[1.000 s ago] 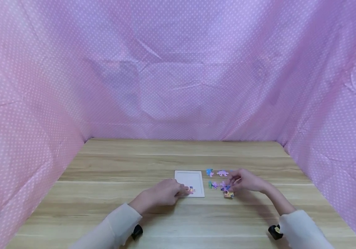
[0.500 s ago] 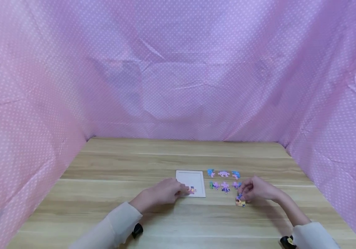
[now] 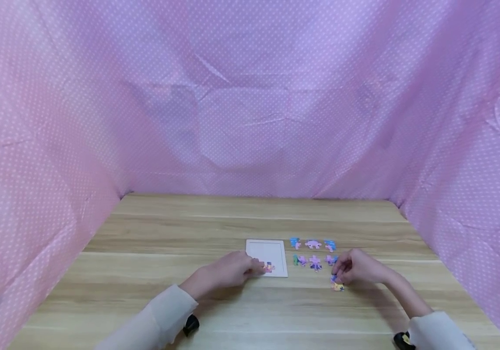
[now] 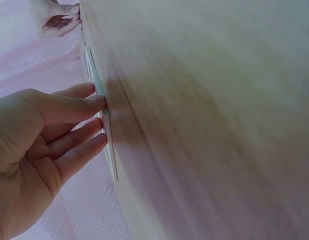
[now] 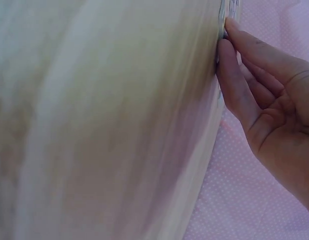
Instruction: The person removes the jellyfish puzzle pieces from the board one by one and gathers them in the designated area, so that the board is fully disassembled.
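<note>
In the head view, my left hand rests on the lower left part of a white square puzzle tray. Its fairly straight fingers touch the tray beside a small multicoloured puzzle piece lying inside; the left wrist view shows the fingertips against the tray's edge. Right of the tray, my right hand pinches a yellow and purple puzzle piece between thumb and finger, low at the table. Fingers cover part of that piece. The right wrist view shows thumb and fingertip close together at the table surface.
Several loose puzzle pieces lie in two rows between tray and right hand, among them a pink one with eyes, a blue one and a purple one. A polka-dot pink cloth surrounds the wooden table.
My right hand has moved right and nearer the body with the yellow and purple puzzle piece, baring pieces it covered. Over the last half second it hardly moves. My left hand stays on the tray.
</note>
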Tool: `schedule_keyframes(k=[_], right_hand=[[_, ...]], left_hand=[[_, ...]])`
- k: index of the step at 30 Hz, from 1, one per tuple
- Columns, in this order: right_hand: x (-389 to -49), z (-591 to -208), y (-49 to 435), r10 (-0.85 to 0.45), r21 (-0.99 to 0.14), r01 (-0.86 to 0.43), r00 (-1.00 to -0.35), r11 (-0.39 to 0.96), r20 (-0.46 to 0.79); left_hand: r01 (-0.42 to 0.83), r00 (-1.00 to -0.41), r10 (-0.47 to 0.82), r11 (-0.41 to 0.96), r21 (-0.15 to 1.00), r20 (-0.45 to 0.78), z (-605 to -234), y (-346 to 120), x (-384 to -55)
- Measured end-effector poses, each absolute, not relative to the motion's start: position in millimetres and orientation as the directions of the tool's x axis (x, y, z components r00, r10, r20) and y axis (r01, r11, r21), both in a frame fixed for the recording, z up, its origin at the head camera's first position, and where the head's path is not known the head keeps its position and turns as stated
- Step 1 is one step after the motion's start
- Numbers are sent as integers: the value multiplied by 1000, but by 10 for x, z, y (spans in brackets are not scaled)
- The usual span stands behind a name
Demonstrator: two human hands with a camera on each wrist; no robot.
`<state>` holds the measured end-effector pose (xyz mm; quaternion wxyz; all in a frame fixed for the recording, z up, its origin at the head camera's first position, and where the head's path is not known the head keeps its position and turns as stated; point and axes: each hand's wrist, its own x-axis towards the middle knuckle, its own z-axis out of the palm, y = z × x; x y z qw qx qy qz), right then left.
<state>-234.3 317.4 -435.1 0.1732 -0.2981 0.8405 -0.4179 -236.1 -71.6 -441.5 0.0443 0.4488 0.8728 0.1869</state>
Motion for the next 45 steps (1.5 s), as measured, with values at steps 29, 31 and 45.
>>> schedule_keyframes(k=[29, 31, 45], right_hand=[[-2614, -4169, 2459, -622, -679, -454, -783, 577, -5], [-2627, -4183, 2371, -630, -682, -462, -777, 567, 2], [-2705, -4271, 1854, -707, -739, -479, -707, 474, 5]], left_hand=[[778, -596, 793, 530, 337, 128, -4451, -694, -2340], [789, -585, 802, 525, 320, 125, -4450, -700, -2336], [764, -606, 794, 563, 316, 50, -4354, -734, -2311]])
